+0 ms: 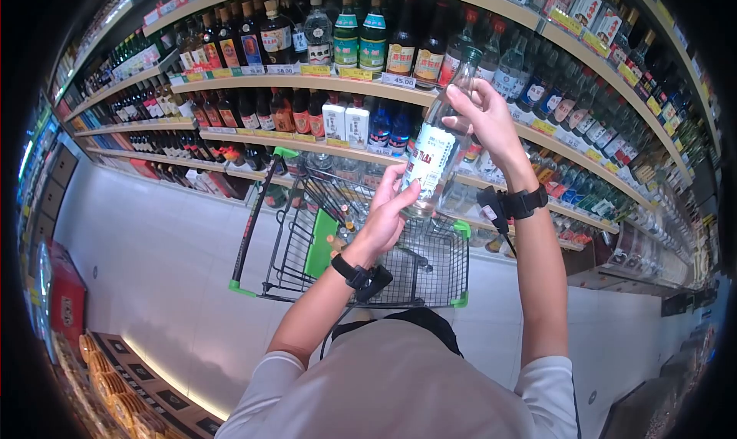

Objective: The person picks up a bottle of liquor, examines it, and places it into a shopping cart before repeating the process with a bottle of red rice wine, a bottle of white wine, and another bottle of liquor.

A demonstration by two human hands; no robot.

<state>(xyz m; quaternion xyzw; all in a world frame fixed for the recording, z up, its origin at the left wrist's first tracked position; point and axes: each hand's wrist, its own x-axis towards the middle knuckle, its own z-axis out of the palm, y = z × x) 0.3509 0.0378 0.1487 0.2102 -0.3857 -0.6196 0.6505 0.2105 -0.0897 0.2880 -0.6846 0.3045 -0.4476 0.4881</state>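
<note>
Between my hands I hold a clear glass bottle (439,143), tilted, with a white label that carries blue and red print. My right hand (485,116) is closed around its neck and shoulder. Lower down, my left hand (386,208) grips the bottle near its base, thumb on the label. A dark strap with a small device sits on each wrist. Beneath the bottle stands a shopping cart (434,274) of dark wire with green corners.
Curved-looking shelves (307,84) full of bottles run across the front and right, with price tags along their edges. A red box (67,297) stands at the left. Packaged goods (115,389) fill a display at the lower left. Pale floor tiles (169,239) surround the cart.
</note>
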